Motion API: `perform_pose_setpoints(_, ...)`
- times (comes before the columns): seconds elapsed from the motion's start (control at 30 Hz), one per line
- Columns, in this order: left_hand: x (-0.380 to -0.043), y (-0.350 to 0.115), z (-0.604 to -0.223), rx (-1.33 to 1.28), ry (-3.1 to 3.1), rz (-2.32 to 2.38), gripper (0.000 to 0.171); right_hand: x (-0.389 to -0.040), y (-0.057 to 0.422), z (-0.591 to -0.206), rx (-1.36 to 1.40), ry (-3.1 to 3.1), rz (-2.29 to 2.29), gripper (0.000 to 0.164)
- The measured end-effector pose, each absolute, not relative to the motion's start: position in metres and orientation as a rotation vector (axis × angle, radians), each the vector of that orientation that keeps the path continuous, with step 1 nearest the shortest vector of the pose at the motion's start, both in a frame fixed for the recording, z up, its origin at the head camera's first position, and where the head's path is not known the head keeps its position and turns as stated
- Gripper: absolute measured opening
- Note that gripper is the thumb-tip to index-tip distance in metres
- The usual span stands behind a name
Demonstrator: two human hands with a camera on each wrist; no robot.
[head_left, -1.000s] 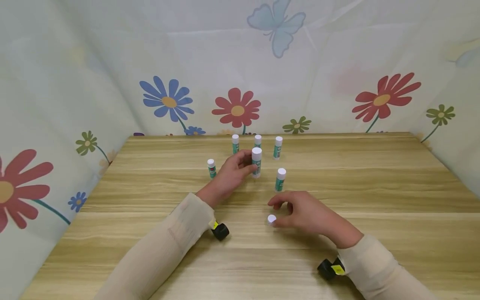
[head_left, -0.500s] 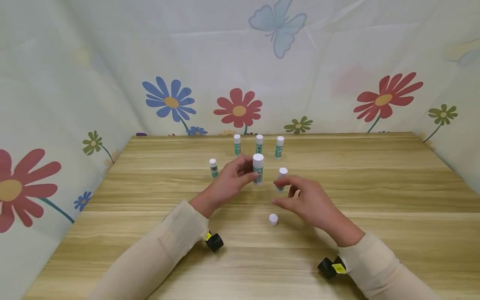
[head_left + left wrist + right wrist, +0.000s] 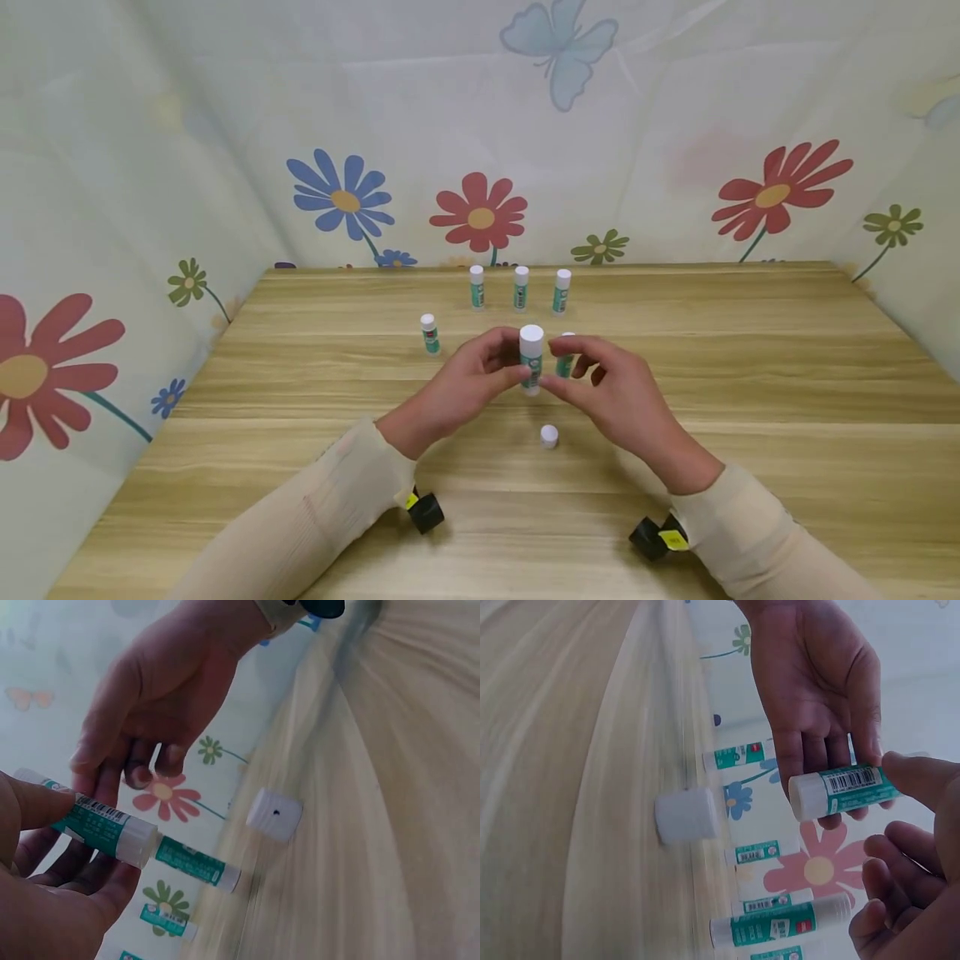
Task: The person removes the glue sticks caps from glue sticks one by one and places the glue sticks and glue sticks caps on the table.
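Observation:
My left hand (image 3: 461, 379) grips a white-and-green glue stick (image 3: 532, 360), held upright above the table with its white cap on top. Its thumb and fingers lie round the green label, also seen in the right wrist view. My right hand (image 3: 626, 400) is close at the stick's right side, thumb and index finger apart; its thumb tip appears at the stick, but contact is hard to tell. Below the hands, a small white cap-like cylinder (image 3: 549, 437) stands on the table. Partly behind the right fingers stands another glue stick (image 3: 565, 365).
At the back of the wooden table (image 3: 750, 358), upright glue sticks stand in a row: a left one (image 3: 477, 289), a middle one (image 3: 521, 290) and a right one (image 3: 562, 292). Another glue stick (image 3: 430, 334) stands left of the hands. A flowered curtain (image 3: 637, 150) surrounds the table.
The left hand has brought its glue stick nearer and slightly right. My right hand has moved from beside the small white cylinder up to the held stick, leaving the cylinder standing.

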State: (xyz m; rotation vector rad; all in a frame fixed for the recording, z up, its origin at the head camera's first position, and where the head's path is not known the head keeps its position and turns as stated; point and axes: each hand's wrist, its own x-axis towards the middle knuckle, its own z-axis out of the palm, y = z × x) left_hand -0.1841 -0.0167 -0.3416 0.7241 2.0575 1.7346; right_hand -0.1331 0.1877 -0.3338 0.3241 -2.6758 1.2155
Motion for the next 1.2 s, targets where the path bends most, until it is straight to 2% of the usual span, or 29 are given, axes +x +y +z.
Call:
perform_pose_setpoints(0.77, -0.166, -0.009, -0.343, 0.813, 2.076, 1.696, 0.033, -0.126, 0.176, -0.332, 0.339, -2.493, 1.308, 0.041)
perform_pose_setpoints(1.2, -0.166, -0.004, -0.352, 0.862, 2.100, 1.732, 0.033, -0.123, 0.174, -0.333, 0.338, -2.416, 1.318, 0.028)
